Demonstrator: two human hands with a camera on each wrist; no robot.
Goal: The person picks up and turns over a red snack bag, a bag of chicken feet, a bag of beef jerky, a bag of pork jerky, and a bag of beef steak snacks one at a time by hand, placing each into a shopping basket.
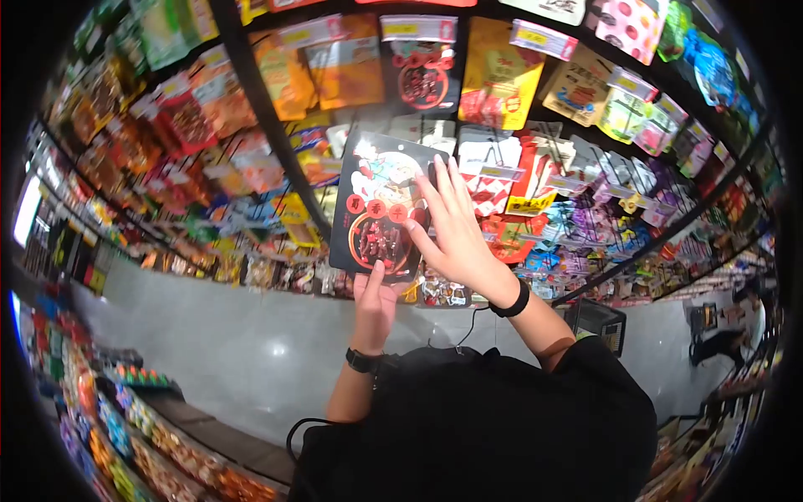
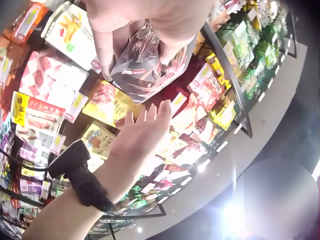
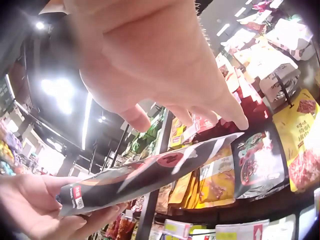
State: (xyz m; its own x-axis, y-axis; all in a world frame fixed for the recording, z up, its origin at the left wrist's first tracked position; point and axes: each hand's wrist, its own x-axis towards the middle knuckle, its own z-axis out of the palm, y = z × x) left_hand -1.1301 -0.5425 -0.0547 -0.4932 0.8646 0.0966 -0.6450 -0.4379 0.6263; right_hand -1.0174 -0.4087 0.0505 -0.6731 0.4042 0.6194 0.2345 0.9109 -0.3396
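A flat black snack pouch with red round labels and a picture of a bowl of dark red food is held up in front of the shelf. My left hand grips its bottom edge, thumb on the printed front and fingers behind, as the right wrist view also shows. Over the pouch's right side extends my right hand, fingers straight and spread, fingertips near the top right edge. In the left wrist view the pouch appears from its shiny back.
A similar black pouch hangs on the rack, beside a yellow pouch. A dark rack post stands left of the held pouch. Grey floor lies below, with a dark basket at right.
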